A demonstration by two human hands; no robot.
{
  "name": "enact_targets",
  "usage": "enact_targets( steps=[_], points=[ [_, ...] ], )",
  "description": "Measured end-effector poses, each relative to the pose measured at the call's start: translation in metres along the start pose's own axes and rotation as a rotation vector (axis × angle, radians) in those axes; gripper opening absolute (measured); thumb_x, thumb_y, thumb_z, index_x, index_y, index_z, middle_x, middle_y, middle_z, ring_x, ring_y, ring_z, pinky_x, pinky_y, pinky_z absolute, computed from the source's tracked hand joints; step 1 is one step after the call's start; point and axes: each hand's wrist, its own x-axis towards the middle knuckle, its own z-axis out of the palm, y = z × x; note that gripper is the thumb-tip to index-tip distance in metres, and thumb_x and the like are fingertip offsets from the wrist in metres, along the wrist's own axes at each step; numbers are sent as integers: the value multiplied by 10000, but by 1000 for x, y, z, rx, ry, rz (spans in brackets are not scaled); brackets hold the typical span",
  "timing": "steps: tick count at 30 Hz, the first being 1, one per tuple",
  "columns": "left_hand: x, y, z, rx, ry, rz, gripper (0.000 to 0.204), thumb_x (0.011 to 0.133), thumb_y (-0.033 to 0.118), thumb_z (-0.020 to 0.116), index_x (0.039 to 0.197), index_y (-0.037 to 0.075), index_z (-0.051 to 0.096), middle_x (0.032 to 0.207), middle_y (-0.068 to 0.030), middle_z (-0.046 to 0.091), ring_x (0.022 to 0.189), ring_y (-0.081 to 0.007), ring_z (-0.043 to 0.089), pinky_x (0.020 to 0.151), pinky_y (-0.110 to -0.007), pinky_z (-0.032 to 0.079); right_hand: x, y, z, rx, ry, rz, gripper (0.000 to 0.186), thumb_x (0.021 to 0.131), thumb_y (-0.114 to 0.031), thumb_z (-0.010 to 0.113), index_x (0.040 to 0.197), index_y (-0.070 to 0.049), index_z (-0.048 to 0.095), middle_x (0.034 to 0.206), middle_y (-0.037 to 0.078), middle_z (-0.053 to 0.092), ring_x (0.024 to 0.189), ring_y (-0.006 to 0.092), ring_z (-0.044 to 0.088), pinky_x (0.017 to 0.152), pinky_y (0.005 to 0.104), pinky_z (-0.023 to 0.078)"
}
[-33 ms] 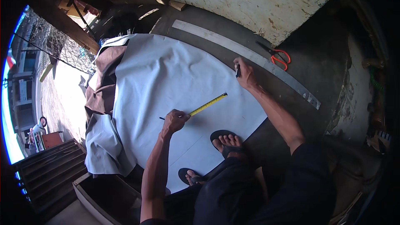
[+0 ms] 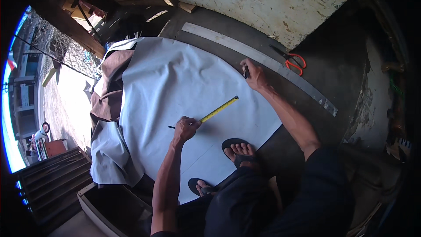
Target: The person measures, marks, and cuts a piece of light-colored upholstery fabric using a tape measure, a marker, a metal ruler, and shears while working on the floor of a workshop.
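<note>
A large pale grey-white sheet [image 2: 175,79], like coated fabric, is spread over the ground, creased towards its far left. My left hand [image 2: 186,128] is closed above its middle on a tape measure, whose yellow blade [image 2: 218,110] sticks out to the upper right with a dark end tip. The case is hidden by my fingers. A thin dark stick, pen-like, pokes out on the hand's left side. By the sheet's far right edge, my right hand [image 2: 255,77] is closed round a small dark object [image 2: 246,72] whose kind I cannot make out.
A long metal straightedge [image 2: 258,60] lies beyond the sheet, with orange-handled scissors [image 2: 294,63] beside it. My sandalled feet [image 2: 240,151] stand on the sheet's near edge. Brown folded fabric [image 2: 112,83] bunches at left, above an open wooden box [image 2: 94,206]. A worn pale board [image 2: 272,4] stands behind.
My right hand has shifted slightly left along the sheet's edge. My left hand and the tape have barely moved.
</note>
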Motion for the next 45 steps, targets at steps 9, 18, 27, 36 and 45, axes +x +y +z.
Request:
enact_targets(
  steps=[9,18,27,36,45],
  points=[
    [-26,-28,44,-124,248,-185,376,879,435,655,1000,100,775,952,-173,636,939,-326,614,860,-427,491,84,-77,91,175,-149,15,190,952,-223,651,1063,-86,579,768,48,657,672,152,670,638,290,521],
    [-26,-35,38,-165,221,-253,409,892,469,614,967,97,770,898,-166,615,929,-323,583,856,-431,462,50,-124,154,476,-113,149,554,848,-309,796,1188,-100,412,1003,117,572,890,236,605,806,391,502],
    [-18,-35,41,-176,235,-185,438,881,475,597,946,77,770,872,-186,634,919,-336,575,835,-441,469,95,-107,159,795,-46,452,378,896,-199,678,1195,-110,466,1039,88,641,975,198,617,875,350,502],
    [-27,-49,39,-190,249,-249,421,874,475,616,953,91,770,931,-176,633,941,-344,604,847,-446,478,109,-170,179,510,-341,275,420,852,-265,771,1123,-87,503,966,83,577,944,198,583,868,368,479],
    [-28,-44,38,-218,256,-256,414,887,460,609,949,84,771,900,-171,620,917,-334,586,843,-427,462,182,-142,144,340,-329,-78,538,743,-209,860,1107,-75,488,969,126,624,890,262,638,806,389,487]
  ],
)
